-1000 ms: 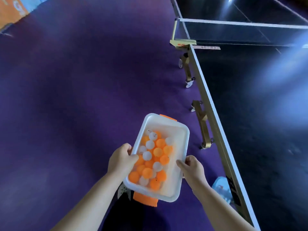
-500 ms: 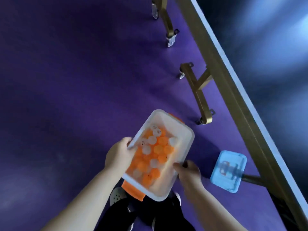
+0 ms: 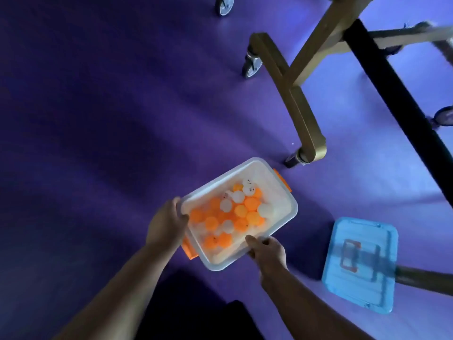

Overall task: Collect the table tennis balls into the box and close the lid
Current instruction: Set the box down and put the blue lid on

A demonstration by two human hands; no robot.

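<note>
A white plastic box (image 3: pixel 282 190) with orange end clips is held low over the purple floor, its top uncovered. Several orange and white table tennis balls (image 3: pixel 235 212) fill its bottom. My left hand (image 3: pixel 165 223) grips the box's left long rim. On the near right rim, my right hand (image 3: pixel 267 249) has its fingers curled over the edge. The blue lid (image 3: pixel 360 263) lies flat on the floor to the right of the box, apart from it, with a handle in its middle.
Gold table legs (image 3: pixel 304 116) with castor wheels (image 3: pixel 251 65) stand just beyond the box. A dark bar (image 3: pixel 402 99) of the table frame runs diagonally at the upper right. Purple floor (image 3: pixel 98 143) spreads to the left. My dark trousers (image 3: pixel 196 310) show at the bottom.
The view has dropped from table height to under the table. The box has come down close to the floor in both hands, and the blue lid has come into view at the right.
</note>
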